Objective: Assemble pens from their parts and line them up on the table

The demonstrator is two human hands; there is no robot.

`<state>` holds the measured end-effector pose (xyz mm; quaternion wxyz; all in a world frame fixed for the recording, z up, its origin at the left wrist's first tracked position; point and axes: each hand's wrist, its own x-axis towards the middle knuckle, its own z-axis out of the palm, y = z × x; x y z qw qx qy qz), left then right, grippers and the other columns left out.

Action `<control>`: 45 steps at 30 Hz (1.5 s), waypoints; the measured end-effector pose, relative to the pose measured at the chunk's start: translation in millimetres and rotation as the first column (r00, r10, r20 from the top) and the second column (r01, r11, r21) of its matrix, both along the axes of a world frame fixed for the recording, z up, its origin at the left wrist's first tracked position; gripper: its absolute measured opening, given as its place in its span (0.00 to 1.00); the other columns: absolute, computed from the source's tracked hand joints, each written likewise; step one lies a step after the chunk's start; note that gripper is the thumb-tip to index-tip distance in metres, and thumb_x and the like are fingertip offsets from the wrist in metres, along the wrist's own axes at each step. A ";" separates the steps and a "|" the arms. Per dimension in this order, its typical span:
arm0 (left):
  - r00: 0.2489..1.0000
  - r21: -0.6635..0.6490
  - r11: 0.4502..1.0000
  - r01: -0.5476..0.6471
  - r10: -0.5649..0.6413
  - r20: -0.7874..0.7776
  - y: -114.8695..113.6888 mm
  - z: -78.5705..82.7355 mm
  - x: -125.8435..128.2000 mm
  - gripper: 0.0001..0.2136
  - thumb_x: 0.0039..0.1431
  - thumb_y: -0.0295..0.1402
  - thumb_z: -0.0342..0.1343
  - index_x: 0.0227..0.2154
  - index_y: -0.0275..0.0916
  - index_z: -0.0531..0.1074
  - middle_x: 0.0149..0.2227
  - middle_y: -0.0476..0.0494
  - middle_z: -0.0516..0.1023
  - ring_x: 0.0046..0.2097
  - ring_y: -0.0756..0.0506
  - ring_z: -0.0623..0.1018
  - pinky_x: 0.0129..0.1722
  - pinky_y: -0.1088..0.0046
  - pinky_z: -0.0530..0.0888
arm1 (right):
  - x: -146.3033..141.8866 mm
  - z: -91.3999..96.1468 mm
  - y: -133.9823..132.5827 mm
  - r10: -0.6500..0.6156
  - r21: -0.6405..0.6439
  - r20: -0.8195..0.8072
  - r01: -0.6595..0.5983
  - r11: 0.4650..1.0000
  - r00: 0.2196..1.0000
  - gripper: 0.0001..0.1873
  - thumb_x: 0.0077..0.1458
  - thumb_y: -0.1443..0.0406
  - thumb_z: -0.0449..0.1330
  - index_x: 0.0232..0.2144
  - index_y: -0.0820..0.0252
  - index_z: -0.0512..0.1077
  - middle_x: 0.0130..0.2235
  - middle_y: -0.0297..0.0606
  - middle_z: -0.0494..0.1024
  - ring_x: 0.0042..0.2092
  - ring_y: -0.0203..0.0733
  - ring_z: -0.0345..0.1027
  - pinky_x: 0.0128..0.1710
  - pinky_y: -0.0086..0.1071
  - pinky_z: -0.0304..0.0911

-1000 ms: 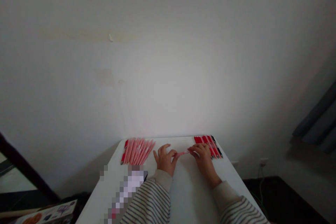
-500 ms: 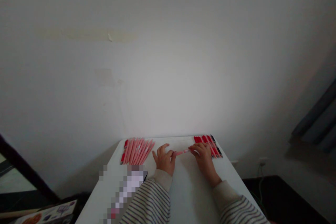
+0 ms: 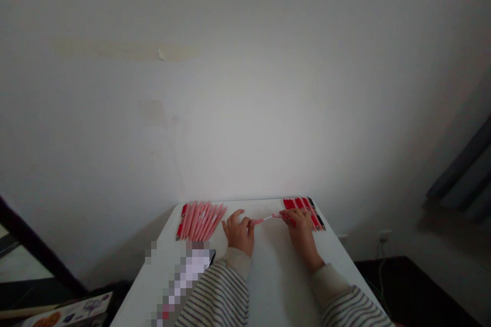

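Note:
A slim pink pen (image 3: 258, 222) stretches between my two hands above the white table (image 3: 268, 271), with a thin white middle length showing. My left hand (image 3: 240, 235) pinches its left end between thumb and forefinger, other fingers spread. Closed on the right-hand part, which looks pink and clear, is my right hand (image 3: 301, 231); its fingers partly hide that part. To the left of my left hand lies a fanned pile of pink pens (image 3: 201, 220), with red pieces at its left edge. Red and pink pens (image 3: 297, 203) lie in a row beside and partly behind my right hand.
A phone-like object (image 3: 197, 265), partly pixelated, rests at the table's left side by my left sleeve. The wall (image 3: 245, 112) stands right behind the table. A dark curtain (image 3: 464, 179) hangs at right, and a printed box (image 3: 72, 311) sits low at left.
My right hand has shifted slightly right, and the two parts of the pen are farther apart, showing more of the white middle. My left hand has barely moved.

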<state>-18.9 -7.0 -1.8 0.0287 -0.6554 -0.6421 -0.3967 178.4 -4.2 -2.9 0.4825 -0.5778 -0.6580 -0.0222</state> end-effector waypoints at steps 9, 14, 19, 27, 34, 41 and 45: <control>1.000 0.016 0.999 -0.029 0.029 0.008 1.0 -0.9 -0.4 0.14 0.61 0.38 0.48 0.26 0.42 0.76 0.50 0.42 0.74 0.55 0.39 0.68 0.59 0.44 0.57 | -0.1 -0.6 0.3 -0.035 -0.008 -0.005 0.035 0.999 0.999 0.13 0.58 0.62 0.53 0.36 0.55 0.78 0.38 0.42 0.78 0.45 0.50 0.63 0.47 0.46 0.58; 0.999 -0.006 1.000 0.024 -0.025 -0.022 6.1 -3.9 -8.6 0.15 0.62 0.41 0.46 0.28 0.43 0.77 0.50 0.42 0.74 0.53 0.40 0.70 0.55 0.48 0.62 | -0.2 0.8 -0.6 -0.034 -0.003 0.000 0.034 0.999 0.999 0.13 0.57 0.62 0.54 0.37 0.55 0.78 0.38 0.43 0.78 0.45 0.51 0.64 0.46 0.45 0.59; 0.999 0.003 1.000 0.026 -0.026 -0.037 8.7 -5.8 -12.7 0.16 0.63 0.41 0.44 0.29 0.43 0.76 0.50 0.42 0.75 0.53 0.41 0.70 0.54 0.52 0.64 | -1.0 2.4 -1.6 -0.032 0.007 0.003 0.032 0.999 0.999 0.13 0.57 0.61 0.54 0.36 0.55 0.78 0.38 0.43 0.78 0.45 0.50 0.65 0.46 0.45 0.59; 0.990 0.067 0.990 -0.127 0.130 -0.047 8.6 -3.8 -13.1 0.14 0.62 0.39 0.45 0.30 0.40 0.74 0.49 0.39 0.74 0.52 0.39 0.69 0.52 0.54 0.64 | -0.4 -1.9 0.6 -0.035 0.000 -0.010 0.035 0.999 0.999 0.14 0.59 0.60 0.53 0.36 0.55 0.78 0.38 0.42 0.79 0.44 0.49 0.64 0.46 0.44 0.59; 0.934 0.074 0.943 -0.326 0.333 -0.128 3.0 3.9 -7.1 0.13 0.61 0.37 0.47 0.30 0.36 0.73 0.50 0.35 0.73 0.54 0.35 0.67 0.56 0.44 0.58 | 0.2 -3.7 1.4 -0.035 -0.008 -0.006 0.035 0.999 0.999 0.14 0.59 0.61 0.53 0.36 0.54 0.78 0.38 0.42 0.78 0.45 0.49 0.64 0.46 0.44 0.59; 0.902 -0.008 0.929 -0.371 0.358 -0.241 -0.6 3.9 -3.7 0.16 0.61 0.38 0.44 0.33 0.35 0.74 0.51 0.34 0.72 0.57 0.35 0.64 0.58 0.40 0.54 | -0.1 -1.2 -0.5 -0.028 -0.022 0.016 0.028 0.999 0.999 0.12 0.58 0.61 0.54 0.37 0.54 0.78 0.39 0.40 0.79 0.44 0.48 0.64 0.47 0.43 0.58; 0.897 -0.082 0.923 -0.377 0.342 -0.279 -2.3 3.6 -2.2 0.15 0.61 0.37 0.45 0.36 0.36 0.75 0.53 0.35 0.71 0.60 0.35 0.62 0.60 0.39 0.50 | 0.0 -1.2 0.0 -0.040 -0.044 0.029 0.041 0.998 0.999 0.12 0.58 0.62 0.55 0.37 0.55 0.78 0.39 0.40 0.79 0.45 0.47 0.65 0.47 0.41 0.58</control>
